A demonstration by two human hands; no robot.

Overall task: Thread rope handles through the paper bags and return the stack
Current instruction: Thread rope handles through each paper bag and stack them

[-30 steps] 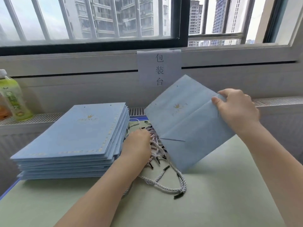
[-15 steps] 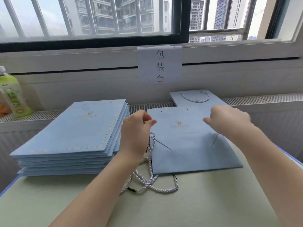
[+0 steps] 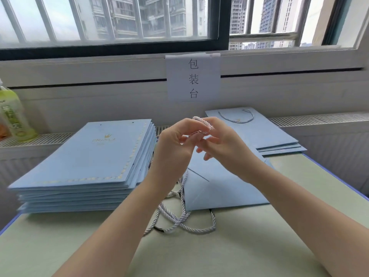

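A flat light-blue paper bag [image 3: 223,188] lies on the table in front of me. Above it, my left hand [image 3: 173,148] and my right hand [image 3: 225,144] meet and both pinch one white twisted rope handle [image 3: 199,124]. A bundle of loose rope handles [image 3: 179,220] lies at the bag's left and near edge, partly under it. A tall stack of flat blue bags [image 3: 85,162] without ropes stands at the left. A small stack of bags [image 3: 265,132] with a rope handle threaded in the top one rests at the back right.
A green drink bottle [image 3: 14,116] stands on the radiator ledge at far left. A paper sign [image 3: 193,76] hangs on the wall below the window. The pale green table [image 3: 239,246] has a blue edge at the right.
The bag I held up by its top came down flat on the table. My right hand left the bag and joined my left hand, which lifted a rope from the bundle.
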